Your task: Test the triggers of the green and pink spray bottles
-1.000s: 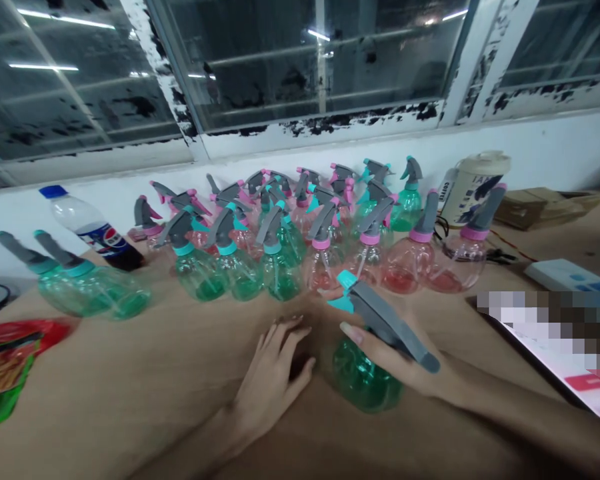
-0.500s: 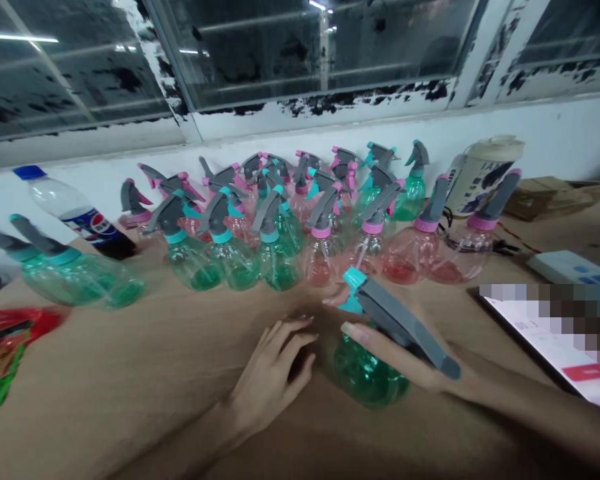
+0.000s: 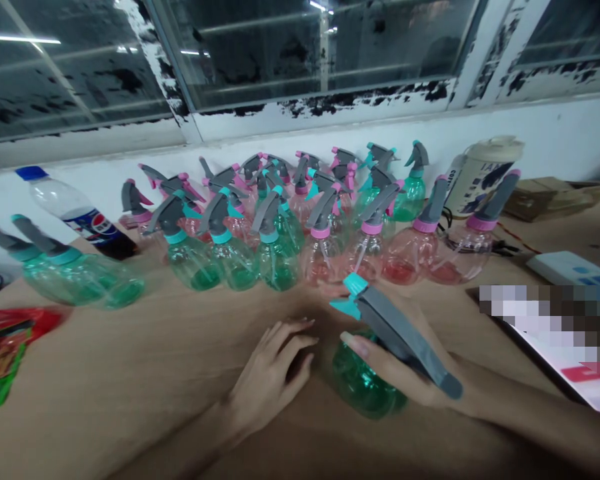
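Observation:
My right hand (image 3: 397, 363) is wrapped round the neck of a green spray bottle (image 3: 363, 387) with a grey and teal trigger head (image 3: 397, 330), which stands on the brown table (image 3: 130, 373) in front of me. My left hand (image 3: 273, 373) rests on the table just left of that bottle, fingers loosely curled and apart, holding nothing. Behind them stand several green spray bottles (image 3: 230, 257) and several pink spray bottles (image 3: 415, 250) in rows against the wall.
Two green spray bottles (image 3: 80, 280) stand apart at the left, with a cola bottle (image 3: 77, 213) behind them. A red and green packet (image 3: 3, 353) lies at the left edge. A cream cup (image 3: 480, 173), a white box (image 3: 573, 270) and papers (image 3: 570, 360) are at the right.
The view tipped down a little early on. My right hand has drawn the green bottle slightly nearer to me. My left hand has stayed put on the table.

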A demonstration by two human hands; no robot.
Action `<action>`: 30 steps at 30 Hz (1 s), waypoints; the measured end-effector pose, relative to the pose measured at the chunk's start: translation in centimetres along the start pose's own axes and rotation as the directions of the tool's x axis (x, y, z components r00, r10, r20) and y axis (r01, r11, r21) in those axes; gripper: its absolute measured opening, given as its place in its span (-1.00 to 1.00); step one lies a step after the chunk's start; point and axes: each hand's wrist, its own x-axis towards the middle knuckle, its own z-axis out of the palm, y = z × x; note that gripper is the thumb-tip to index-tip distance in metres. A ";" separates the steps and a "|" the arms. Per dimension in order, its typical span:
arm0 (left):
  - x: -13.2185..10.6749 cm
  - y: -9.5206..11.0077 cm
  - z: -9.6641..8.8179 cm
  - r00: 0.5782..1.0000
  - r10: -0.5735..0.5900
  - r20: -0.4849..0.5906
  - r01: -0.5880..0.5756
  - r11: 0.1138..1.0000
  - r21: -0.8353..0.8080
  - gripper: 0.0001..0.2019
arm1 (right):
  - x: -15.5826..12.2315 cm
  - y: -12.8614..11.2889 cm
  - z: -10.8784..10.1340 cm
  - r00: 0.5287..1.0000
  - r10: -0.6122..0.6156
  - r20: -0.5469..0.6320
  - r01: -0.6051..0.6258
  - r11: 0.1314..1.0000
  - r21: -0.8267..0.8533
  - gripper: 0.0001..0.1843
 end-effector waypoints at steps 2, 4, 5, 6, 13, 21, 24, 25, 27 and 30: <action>-0.1 0.2 -0.1 0.999 0.033 -0.001 -0.033 0.999 -0.032 -0.79 | -0.1 0.1 0.1 1.000 0.021 -0.021 -0.021 1.000 0.022 -0.47; -0.1 0.4 -0.1 0.998 0.056 0.002 -0.056 0.998 -0.041 -0.79 | -0.1 0.0 0.1 0.999 0.027 -0.041 -0.026 0.999 0.026 -0.40; -0.1 0.4 -0.1 0.998 0.060 -0.001 -0.060 0.997 -0.040 -0.79 | 0.0 -0.1 0.1 0.999 0.022 -0.046 -0.021 1.000 0.017 -0.40; -0.1 0.4 -0.1 0.998 0.059 -0.005 -0.059 0.998 -0.038 -0.79 | 0.0 -0.2 0.0 0.999 0.012 -0.050 -0.012 1.000 0.002 -0.41; -0.1 0.3 0.1 0.999 0.034 0.009 -0.034 0.999 -0.011 -0.80 | 0.6 0.0 0.0 0.999 -0.032 -0.035 0.028 0.996 -0.085 -0.70; 0.1 0.2 0.7 0.993 -0.079 0.084 0.062 0.979 0.194 -0.64 | 0.7 0.1 -0.6 0.998 0.049 -0.045 -0.054 0.992 -0.114 -0.90; 0.1 0.1 0.6 0.990 -0.093 0.103 0.065 0.967 0.248 -0.59 | 1.0 -0.3 -0.9 0.998 0.051 -0.037 -0.055 0.992 -0.116 -0.90; 0.1 0.1 0.6 0.990 -0.094 0.110 0.062 0.963 0.262 -0.58 | 1.1 -0.4 -1.0 0.998 0.047 -0.033 -0.051 0.992 -0.117 -0.89; 0.2 0.1 0.6 0.988 -0.093 0.123 0.054 0.956 0.287 -0.56 | 1.1 -0.4 -1.0 0.999 0.035 -0.036 -0.040 0.992 -0.120 -0.90; 0.2 0.1 0.6 0.988 -0.078 0.133 0.033 0.950 0.309 -0.55 | 1.0 -0.3 -1.0 0.998 0.039 -0.047 -0.045 0.990 -0.135 -0.91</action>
